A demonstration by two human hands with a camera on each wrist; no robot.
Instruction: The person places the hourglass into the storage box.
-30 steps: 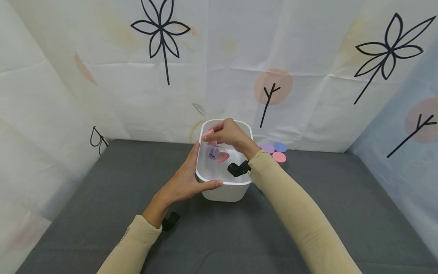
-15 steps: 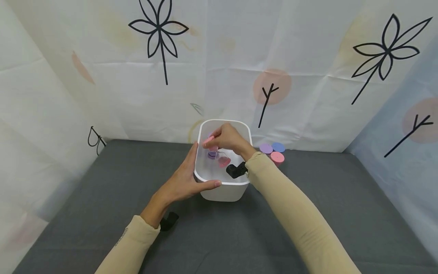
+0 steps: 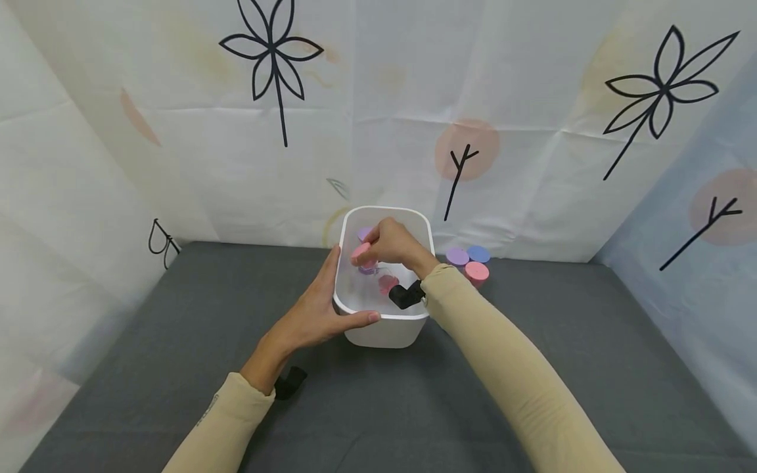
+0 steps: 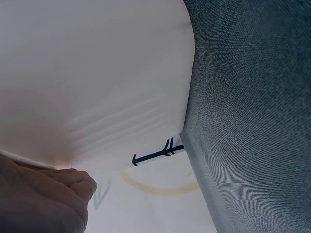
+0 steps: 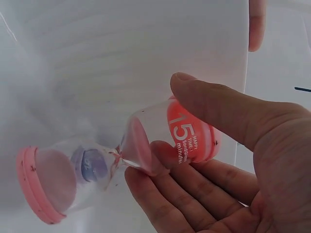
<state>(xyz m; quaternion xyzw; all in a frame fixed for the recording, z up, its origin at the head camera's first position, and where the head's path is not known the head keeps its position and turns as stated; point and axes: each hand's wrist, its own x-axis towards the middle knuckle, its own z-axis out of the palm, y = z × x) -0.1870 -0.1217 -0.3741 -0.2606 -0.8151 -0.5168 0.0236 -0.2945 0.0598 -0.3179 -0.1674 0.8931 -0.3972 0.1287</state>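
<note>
My right hand is inside a white plastic bin, gripping a pink-capped sand timer by its upper end. In the right wrist view, the timer lies tilted between thumb and fingers, and white "15 minutes" lettering shows on it. Behind it in the bin stands a purple-capped sand timer, partly hidden by the right hand and the pink one. My left hand rests on the bin's near left corner, thumb along the front rim and straight fingers against the left side.
Just right of the bin stand things with round tops, one purple, one blue and one pink. Grey cloth covers the table. A patterned white sheet hangs close behind the bin.
The right hand has moved slightly down and toward me in the bin with the pink sand timer. The purple cap behind it has come into sight. The left hand keeps its place on the bin.
</note>
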